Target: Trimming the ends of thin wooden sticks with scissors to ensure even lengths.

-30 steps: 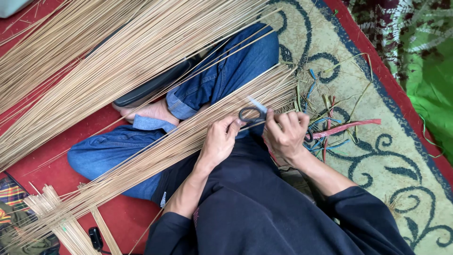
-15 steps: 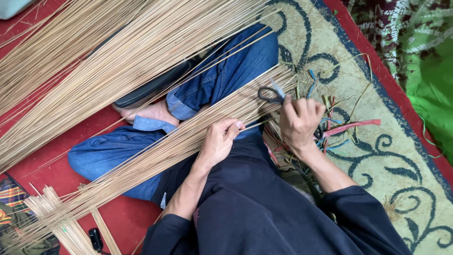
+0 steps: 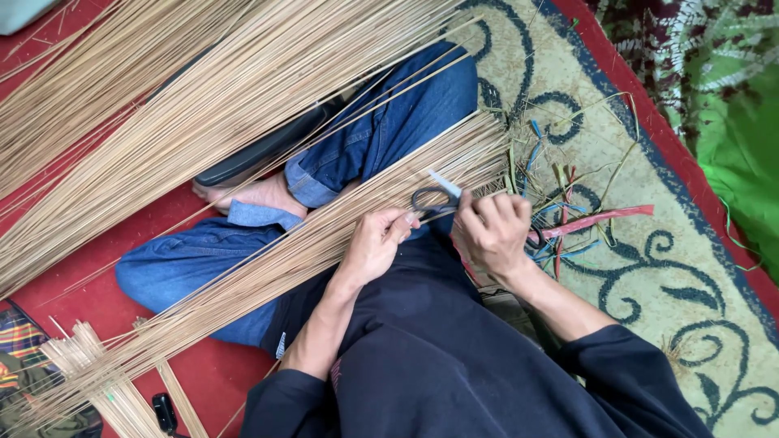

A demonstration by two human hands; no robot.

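My left hand [image 3: 373,242] grips a long bundle of thin tan sticks [image 3: 268,268] that runs across my lap from lower left to upper right. My right hand [image 3: 495,231] holds dark-handled scissors [image 3: 434,197], blades pointing up-left over the bundle close to my left fingers. The bundle's cut ends [image 3: 487,142] fan out over the patterned rug. My legs in blue jeans [image 3: 365,138] lie crossed under the sticks.
A larger spread of sticks [image 3: 162,97] covers the upper left. Short stick offcuts [image 3: 89,357] lie at the lower left. Coloured plastic strips, red and blue [image 3: 584,221], lie scattered on the beige rug [image 3: 649,268]. Green cloth [image 3: 738,138] is at the right edge.
My right hand, which had lifted the scissors up-right toward the stick ends, has come back down-left beside my left hand. My left hand kept its grip on the bundle.
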